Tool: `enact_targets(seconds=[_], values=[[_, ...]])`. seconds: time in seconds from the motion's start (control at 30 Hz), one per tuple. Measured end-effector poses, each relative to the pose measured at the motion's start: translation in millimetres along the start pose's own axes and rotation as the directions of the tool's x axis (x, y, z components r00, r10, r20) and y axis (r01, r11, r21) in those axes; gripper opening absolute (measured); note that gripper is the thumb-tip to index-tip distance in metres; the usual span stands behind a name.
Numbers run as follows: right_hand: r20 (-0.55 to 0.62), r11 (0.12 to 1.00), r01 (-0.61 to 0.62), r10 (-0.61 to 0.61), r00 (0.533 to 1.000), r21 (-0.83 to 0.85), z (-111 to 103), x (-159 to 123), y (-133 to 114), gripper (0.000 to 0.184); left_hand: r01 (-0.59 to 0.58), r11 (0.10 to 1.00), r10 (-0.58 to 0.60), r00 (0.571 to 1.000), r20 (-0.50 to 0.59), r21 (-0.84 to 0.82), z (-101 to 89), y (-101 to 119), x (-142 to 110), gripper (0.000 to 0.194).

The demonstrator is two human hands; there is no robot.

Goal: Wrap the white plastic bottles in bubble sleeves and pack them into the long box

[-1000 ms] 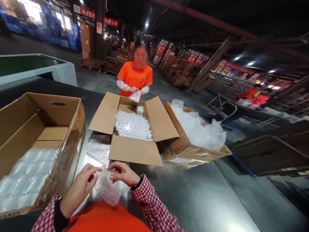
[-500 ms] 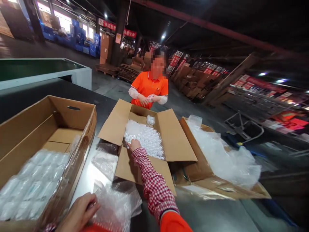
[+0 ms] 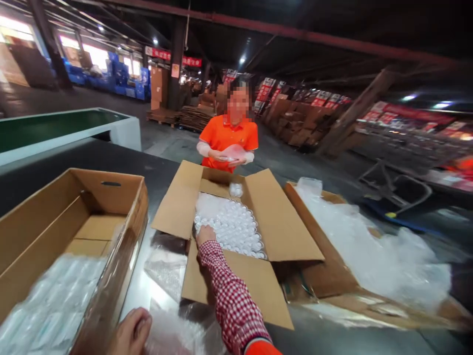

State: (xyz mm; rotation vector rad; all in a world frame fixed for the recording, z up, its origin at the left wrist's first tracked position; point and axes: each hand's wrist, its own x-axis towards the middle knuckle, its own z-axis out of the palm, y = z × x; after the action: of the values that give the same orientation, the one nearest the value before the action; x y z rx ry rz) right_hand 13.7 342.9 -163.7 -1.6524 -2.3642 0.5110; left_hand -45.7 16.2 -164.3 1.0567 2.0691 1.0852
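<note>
My right hand [image 3: 206, 234] reaches into the open cardboard box [image 3: 236, 293] and touches the near left part of tightly packed round white-topped items [image 3: 236, 227]. Its back faces me and hides the fingertips, so any grip is out of sight. A sheet of white wrap [image 3: 207, 203] covers the items at the far left. One wrapped item [image 3: 235, 190] sits apart at the far end. Low in the view, my left hand [image 3: 135, 328] is loosely curled closed, with nothing visible in it. Beside it lies clear bubble wrap [image 3: 173, 330].
To the left stands a long carton [image 3: 121, 185] with rows of wrapped white items [image 3: 51, 301]. A carton of plastic bags [image 3: 369, 251] is on the right. Across the box, a person in orange [image 3: 229, 138] holds a pale plastic piece [image 3: 234, 152]. A green conveyor [image 3: 55, 130] runs behind.
The view has shifted, so the boxes appear lower. My right hand remains at the packed items, and my left stays low. The person opposite has spread the plastic piece wider.
</note>
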Motion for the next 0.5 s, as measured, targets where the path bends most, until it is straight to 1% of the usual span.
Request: enact_targets(seconds=[0.07,0.13,0.2,0.23,0.27,0.3,0.33,0.37,0.4,0.43,0.47,0.5], values=[[-0.004,0.997,0.055,-0.055,0.998,0.063,-3,-6,2,0.022,0.009,0.999,-0.011,0.999,0.042,0.046,-7.4,14,-1,0.034],[-0.005,0.980,0.122,-0.123,0.992,0.154,-12,-12,4,0.027,0.007,0.994,-0.012,0.999,0.048,0.113,-15.7,27,-3,0.031],[-0.006,0.950,0.181,-0.186,0.983,0.254,-29,-24,6,0.034,0.005,0.985,-0.011,0.999,0.038,0.171,-21.8,37,-3,0.028],[-0.009,0.927,0.211,-0.219,0.976,0.311,-41,-34,7,0.035,0.014,0.983,-0.020,0.999,0.035,0.184,-23.3,40,-3,0.027],[-0.018,0.884,0.247,-0.262,0.965,0.397,-54,-47,9,0.036,0.022,0.982,-0.029,0.999,0.030,0.189,-23.8,43,-3,0.027],[-0.030,0.816,0.283,-0.310,0.950,0.505,-69,-64,11,0.035,0.032,0.982,-0.038,0.999,0.030,0.188,-23.3,46,-3,0.027],[-0.047,0.705,0.314,-0.371,0.927,0.636,-83,-85,12,0.034,0.040,0.982,-0.046,0.998,0.030,0.185,-22.1,48,-3,0.027],[-0.056,0.568,0.327,-0.441,0.896,0.755,-96,-107,14,0.033,0.040,0.982,-0.047,0.998,0.032,0.184,-20.4,51,-3,0.027],[-0.052,0.444,0.316,-0.512,0.857,0.839,-107,-129,14,0.034,0.035,0.983,-0.042,0.999,0.033,0.182,-18.5,53,-2,0.028],[-0.033,0.358,0.295,-0.586,0.809,0.886,-114,-151,14,0.034,0.029,0.983,-0.035,0.999,0.031,0.180,-16.5,55,-2,0.028],[-0.002,0.332,0.287,-0.649,0.760,0.899,-119,-171,14,0.035,0.022,0.984,-0.026,0.999,0.025,0.179,-14.4,57,-3,0.028],[0.033,0.348,0.302,-0.702,0.711,0.887,-121,-188,13,0.037,0.014,0.984,-0.017,1.000,0.014,0.179,-12.2,59,-3,0.028]])
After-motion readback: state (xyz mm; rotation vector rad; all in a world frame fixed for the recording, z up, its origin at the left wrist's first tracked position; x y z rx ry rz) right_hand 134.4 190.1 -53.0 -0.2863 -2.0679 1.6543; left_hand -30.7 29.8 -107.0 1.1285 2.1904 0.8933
